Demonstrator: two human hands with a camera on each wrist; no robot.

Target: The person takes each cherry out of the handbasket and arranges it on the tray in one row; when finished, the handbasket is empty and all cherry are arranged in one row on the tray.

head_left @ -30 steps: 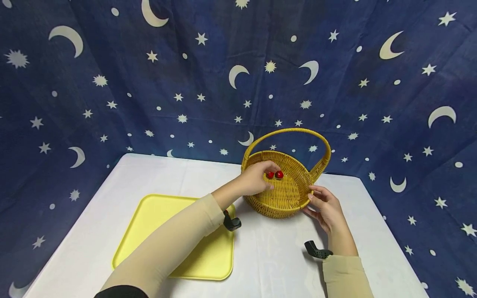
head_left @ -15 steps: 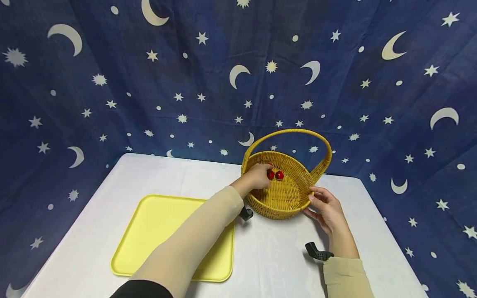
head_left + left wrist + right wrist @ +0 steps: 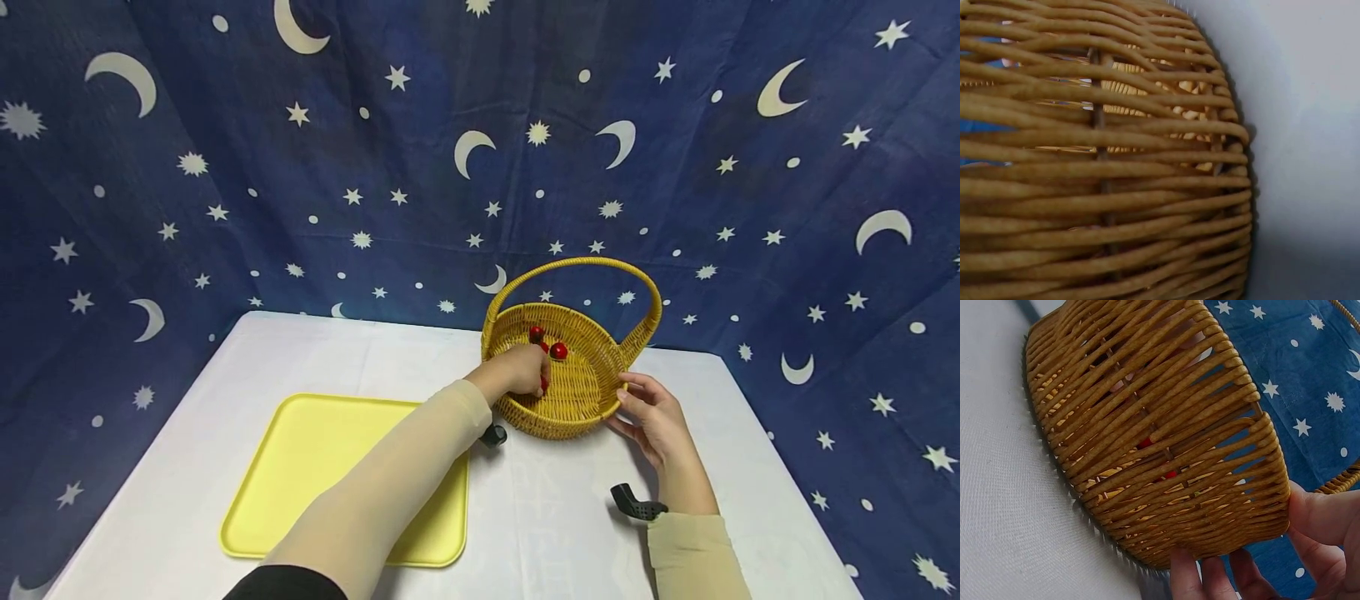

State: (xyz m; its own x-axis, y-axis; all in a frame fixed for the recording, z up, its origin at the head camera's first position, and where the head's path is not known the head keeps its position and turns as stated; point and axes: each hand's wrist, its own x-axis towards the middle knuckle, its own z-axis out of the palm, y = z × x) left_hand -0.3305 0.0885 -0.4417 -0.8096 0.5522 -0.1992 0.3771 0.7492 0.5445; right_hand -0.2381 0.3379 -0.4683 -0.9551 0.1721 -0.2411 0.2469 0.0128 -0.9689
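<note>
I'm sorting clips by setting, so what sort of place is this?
Probably a staged tabletop recording corner: a blue star-and-moon cloth forms the backdrop, a plain white covering lies over the table, and each wrist wears a black device.

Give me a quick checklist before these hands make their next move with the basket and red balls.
1. Right hand holding the basket rim: ok.
2. Visible red balls inside the basket: ok.
3. Left hand down inside the basket: ok.
4. Left hand's grip on the red ball beside its fingers: cannot tell, the hand hides the contact.
5. Yellow tray unobstructed: not ok, the left sleeve crosses over it.
</note>
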